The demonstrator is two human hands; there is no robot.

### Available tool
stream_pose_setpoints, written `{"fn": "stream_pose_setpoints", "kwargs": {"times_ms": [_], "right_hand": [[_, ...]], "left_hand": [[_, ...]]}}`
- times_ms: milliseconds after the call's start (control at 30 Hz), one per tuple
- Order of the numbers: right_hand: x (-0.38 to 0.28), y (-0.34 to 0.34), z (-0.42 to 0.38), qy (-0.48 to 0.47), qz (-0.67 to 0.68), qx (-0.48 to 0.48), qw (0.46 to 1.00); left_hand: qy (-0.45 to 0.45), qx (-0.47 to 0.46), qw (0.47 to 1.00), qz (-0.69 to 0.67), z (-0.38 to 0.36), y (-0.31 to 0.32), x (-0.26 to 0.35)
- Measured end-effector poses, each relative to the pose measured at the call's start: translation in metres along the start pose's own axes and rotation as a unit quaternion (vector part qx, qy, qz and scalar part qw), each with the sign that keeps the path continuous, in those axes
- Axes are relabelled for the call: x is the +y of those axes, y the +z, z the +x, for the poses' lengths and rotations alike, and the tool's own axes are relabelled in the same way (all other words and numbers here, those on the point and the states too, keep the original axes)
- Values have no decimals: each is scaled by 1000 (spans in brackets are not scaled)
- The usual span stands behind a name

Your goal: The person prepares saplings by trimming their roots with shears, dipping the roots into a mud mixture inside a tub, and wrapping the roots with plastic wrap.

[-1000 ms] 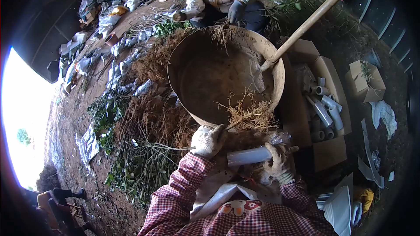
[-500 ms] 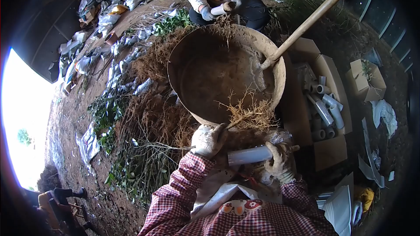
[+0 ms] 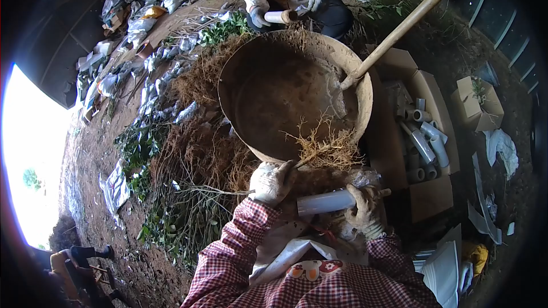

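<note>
Bare-root plant [image 3: 330, 151] gripped by left hand [image 3: 271, 184], film roll [image 3: 324, 202] by right hand [image 3: 365, 210]; dirt floor [image 3: 91, 188], walls [image 3: 495, 20] perhaps sheeting.

Daylight floods in from an opening [image 3: 31, 165] beyond the left edge of the floor [image 3: 94, 205], burnt out to white. Toward the right edge everything dims; the basin [image 3: 274, 97] lies in soft shadow, the plastic roll [image 3: 319, 203] faintly shiny. Fisheye bends the walls [image 3: 508, 28], and the view's corners go black.

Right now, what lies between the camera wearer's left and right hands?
In the head view, a pale, cylindrical plastic roll, held in the right hand, its free end toward the left hand.
</note>
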State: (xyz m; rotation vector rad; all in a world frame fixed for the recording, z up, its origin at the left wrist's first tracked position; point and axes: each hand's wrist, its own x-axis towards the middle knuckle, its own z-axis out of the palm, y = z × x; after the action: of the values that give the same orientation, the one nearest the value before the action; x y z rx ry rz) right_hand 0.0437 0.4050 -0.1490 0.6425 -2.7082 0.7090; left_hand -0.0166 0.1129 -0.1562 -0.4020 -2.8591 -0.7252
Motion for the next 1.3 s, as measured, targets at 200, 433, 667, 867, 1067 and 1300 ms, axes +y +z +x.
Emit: {"fn": "stream_pose_setpoints", "kwargs": {"times_ms": [200,433,667,867,1067,1300], "right_hand": [[0,0,-1,4,-14,-2,1000],[-3,-3,1,-4,6,-2,1000],[1,2,-3,8,-2,2,1000],[-1,4,-8,33,32,0,999],[1,4,-10,24,-25,7,999],[5,9,-11,8,4,25,1000]], "left_hand": [[3,1,1000,0,0,0,-1],[0,2,1000,4,-1,4,-4],[3,5,1000,7,-1,2,-2],[33,63,997,14,-2,1,1],[22,40,999,8,-2,0,1],[22,38,999,15,-3,0,0]]}}
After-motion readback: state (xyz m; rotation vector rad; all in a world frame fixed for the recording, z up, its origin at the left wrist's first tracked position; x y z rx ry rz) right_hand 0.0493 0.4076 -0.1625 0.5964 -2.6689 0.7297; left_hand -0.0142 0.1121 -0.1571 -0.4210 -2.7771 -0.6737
